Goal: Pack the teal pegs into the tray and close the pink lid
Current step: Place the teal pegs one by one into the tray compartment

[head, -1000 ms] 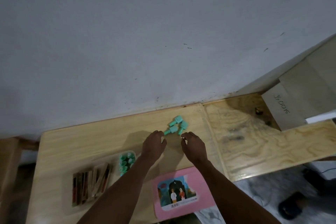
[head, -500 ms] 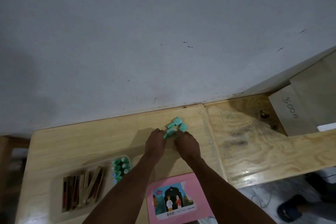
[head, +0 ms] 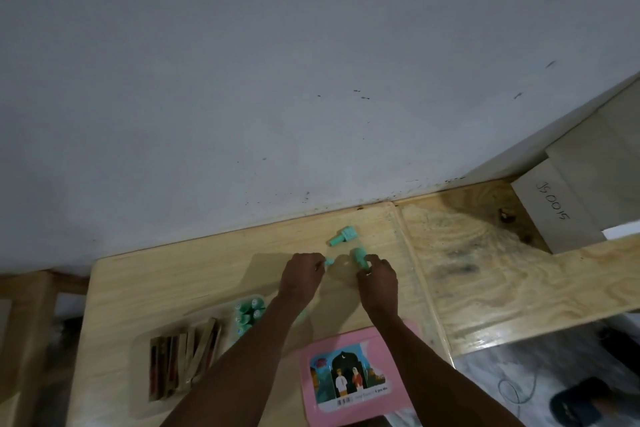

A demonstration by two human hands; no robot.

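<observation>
My left hand (head: 300, 274) pinches a teal peg (head: 329, 261) whose tip pokes out past the fingers. Closed around a second teal peg (head: 359, 256) is my right hand (head: 378, 280). One loose teal peg (head: 342, 236) lies on the wooden table (head: 194, 274) just beyond both hands. The clear tray (head: 194, 354) sits near left, with several teal pegs (head: 247, 314) standing in its right end and brown sticks (head: 183, 362) in its left part. The pink lid (head: 353, 378) with a picture label lies flat near the front edge, under my right forearm.
A grey wall rises right behind the table. A plywood board (head: 502, 274) adjoins the table on the right, with a cardboard box (head: 561, 211) marked in pen at its far corner. A dark sandal (head: 581, 402) lies on the floor at lower right.
Both hands reached into the pile of loose pegs and each closed on one. The hands now sit slightly apart, and a single peg is left lying beyond them.
</observation>
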